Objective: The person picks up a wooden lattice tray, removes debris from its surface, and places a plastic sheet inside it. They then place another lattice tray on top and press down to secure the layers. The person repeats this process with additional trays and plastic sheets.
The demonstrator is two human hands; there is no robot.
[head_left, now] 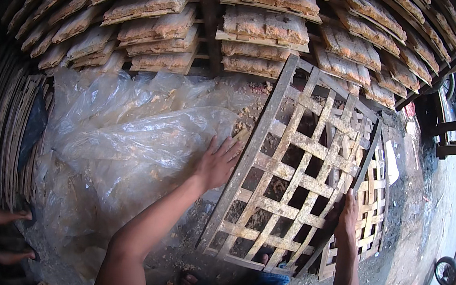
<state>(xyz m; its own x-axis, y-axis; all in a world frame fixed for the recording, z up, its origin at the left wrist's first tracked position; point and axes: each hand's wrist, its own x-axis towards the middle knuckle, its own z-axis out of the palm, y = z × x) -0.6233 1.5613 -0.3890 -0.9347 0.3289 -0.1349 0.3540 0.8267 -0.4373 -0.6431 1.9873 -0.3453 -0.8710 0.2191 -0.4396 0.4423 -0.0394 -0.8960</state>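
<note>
A woven bamboo lattice tray [261, 124] with dark wooden side bars stands tilted in front of me. My right hand [348, 217] is closed around its right side bar. Beside the left bar, my left hand [218, 164] has its fingers spread, holding nothing; whether the fingertips touch the bar is hard to tell. A second, paler lattice tray [373, 209] leans behind the first on the right, partly hidden by it. Crumpled clear plastic sheeting [132, 131] covers the floor to the left of my left hand.
Racks at the back hold many layers of crumbly pale-orange slabs [266, 25] on slatted trays. More trays [13, 133] stand stacked on edge at far left, near another person's feet [7, 221]. Crumbs lie on the floor. A wheel [447, 272] is at far right.
</note>
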